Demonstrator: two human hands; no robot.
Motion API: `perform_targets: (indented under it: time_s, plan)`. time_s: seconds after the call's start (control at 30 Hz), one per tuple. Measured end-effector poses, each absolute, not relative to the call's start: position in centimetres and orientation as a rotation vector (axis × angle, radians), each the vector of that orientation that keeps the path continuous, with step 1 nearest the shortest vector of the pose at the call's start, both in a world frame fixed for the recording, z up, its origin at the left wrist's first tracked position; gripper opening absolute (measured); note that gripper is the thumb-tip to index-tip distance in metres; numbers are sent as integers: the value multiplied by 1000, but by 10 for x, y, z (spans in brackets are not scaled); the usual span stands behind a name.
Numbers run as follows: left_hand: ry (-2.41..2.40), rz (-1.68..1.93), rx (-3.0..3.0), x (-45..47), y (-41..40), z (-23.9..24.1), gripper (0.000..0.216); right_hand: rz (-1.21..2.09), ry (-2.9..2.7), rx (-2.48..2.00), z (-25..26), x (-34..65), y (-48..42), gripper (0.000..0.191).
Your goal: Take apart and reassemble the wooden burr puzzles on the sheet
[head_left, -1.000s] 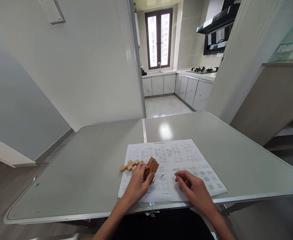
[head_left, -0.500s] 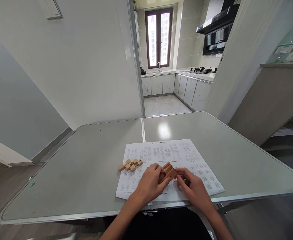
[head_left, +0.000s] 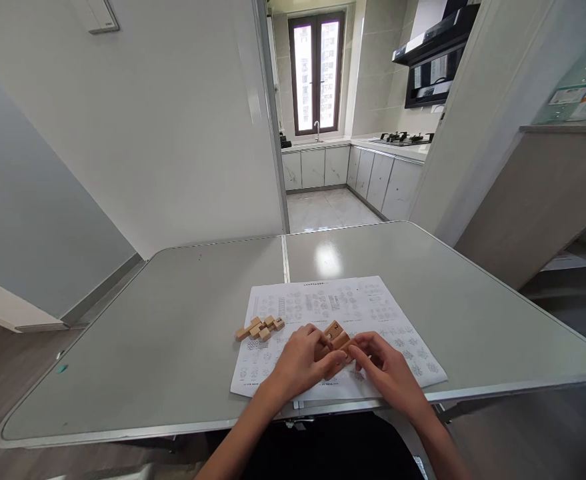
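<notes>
My left hand (head_left: 300,363) and my right hand (head_left: 385,369) meet over a printed instruction sheet (head_left: 335,308) near the table's front edge. Between their fingertips sits a cluster of brown wooden puzzle pieces (head_left: 335,335), gripped from both sides. My left fingers curl round its left side; my right fingers pinch its right side. A few lighter loose wooden pieces (head_left: 260,327) lie on the sheet's left edge, a hand's width from my left hand.
The grey folding table (head_left: 183,320) has a seam down its middle and a metal rim. A white wall stands beyond it on the left, a kitchen doorway (head_left: 323,133) straight ahead, and a counter (head_left: 547,193) to the right.
My left hand carried the wooden cluster rightwards from beside the loose pieces to the sheet's middle. My right hand rose from the paper and closed on the cluster's other side.
</notes>
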State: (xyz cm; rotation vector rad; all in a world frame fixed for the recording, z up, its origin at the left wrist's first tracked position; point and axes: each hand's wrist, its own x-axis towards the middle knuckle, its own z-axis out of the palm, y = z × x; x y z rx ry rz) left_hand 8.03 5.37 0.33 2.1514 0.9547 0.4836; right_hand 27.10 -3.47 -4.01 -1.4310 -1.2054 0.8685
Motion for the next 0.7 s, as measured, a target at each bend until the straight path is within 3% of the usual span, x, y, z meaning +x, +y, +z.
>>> perform_targets:
  time_s: [0.37,0.57,0.7]
  plan:
    - [917,642,2064,67,58,5,23,845,-1138,-1432,-37,273,-36,45]
    - [985,765,1675,54,51,-8,45,817,-1171,-1485,-35,273,-37,49]
    - [1005,833,1523,44,46,-16,46,778,-1225,-1539,-41,273,-35,48]
